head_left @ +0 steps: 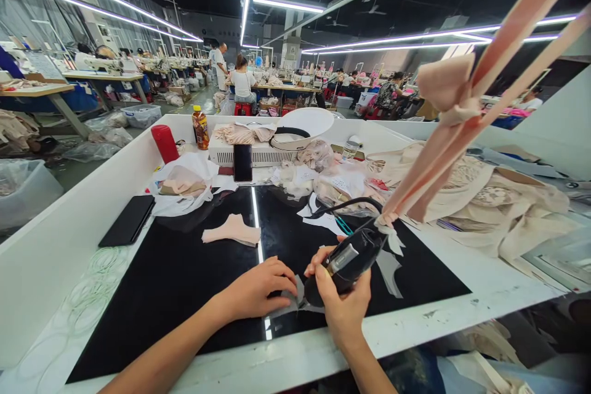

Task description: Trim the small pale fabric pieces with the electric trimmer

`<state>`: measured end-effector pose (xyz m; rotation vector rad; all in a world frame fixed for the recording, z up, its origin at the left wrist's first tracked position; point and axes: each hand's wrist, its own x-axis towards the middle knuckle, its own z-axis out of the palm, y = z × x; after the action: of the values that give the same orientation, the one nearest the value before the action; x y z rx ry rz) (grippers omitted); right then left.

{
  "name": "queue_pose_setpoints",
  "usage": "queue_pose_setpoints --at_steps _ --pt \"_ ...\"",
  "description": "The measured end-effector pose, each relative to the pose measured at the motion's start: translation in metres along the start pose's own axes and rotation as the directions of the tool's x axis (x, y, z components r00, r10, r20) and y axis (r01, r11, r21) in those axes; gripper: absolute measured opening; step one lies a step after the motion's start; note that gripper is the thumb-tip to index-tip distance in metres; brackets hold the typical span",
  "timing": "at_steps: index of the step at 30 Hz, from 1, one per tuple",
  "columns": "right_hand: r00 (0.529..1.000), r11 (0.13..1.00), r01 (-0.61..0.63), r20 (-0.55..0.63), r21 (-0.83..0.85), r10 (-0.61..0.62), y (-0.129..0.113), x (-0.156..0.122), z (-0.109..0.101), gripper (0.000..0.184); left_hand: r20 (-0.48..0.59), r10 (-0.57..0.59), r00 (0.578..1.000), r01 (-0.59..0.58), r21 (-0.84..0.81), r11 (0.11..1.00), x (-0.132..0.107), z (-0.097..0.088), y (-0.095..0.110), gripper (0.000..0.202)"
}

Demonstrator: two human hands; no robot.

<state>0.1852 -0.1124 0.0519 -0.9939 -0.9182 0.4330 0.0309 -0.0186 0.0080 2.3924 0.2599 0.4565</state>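
My right hand (344, 301) is wrapped around a black corded handheld electric tool (355, 255) with a silver label. The tool hangs from knotted pink fabric strips (415, 178), and its rounded front is low over the black glossy board (184, 295). My left hand (263, 286) lies to the left of the tool, fingers bent and thumb apart, fingertips on a grey translucent piece (295, 298). Part of that piece is hidden by the hand and the tool. Farther up the board lies a pale pink cut fabric piece (232, 231).
A grey-white strip (390, 274) lies right of the tool. Behind the board stand a phone (242, 163), a white vented box (226, 151), a drink bottle (200, 128) and plastic bags (184, 181). Beige fabric (484, 197) is heaped at right. A black flat case (128, 220) lies left.
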Motion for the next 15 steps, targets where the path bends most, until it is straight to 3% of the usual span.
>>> queue_pose_setpoints --at_steps 7,15 --pt "0.997 1.0 -0.011 -0.075 -0.012 0.01 -0.001 0.012 -0.008 0.042 0.1 -0.014 0.995 0.016 -0.02 1.0 -0.002 -0.003 0.001 0.028" --pt "0.998 0.999 -0.04 -0.036 0.035 0.041 -0.001 0.0 -0.001 0.053 0.121 -0.018 0.992 0.017 0.007 1.0 -0.002 -0.005 0.002 0.035"
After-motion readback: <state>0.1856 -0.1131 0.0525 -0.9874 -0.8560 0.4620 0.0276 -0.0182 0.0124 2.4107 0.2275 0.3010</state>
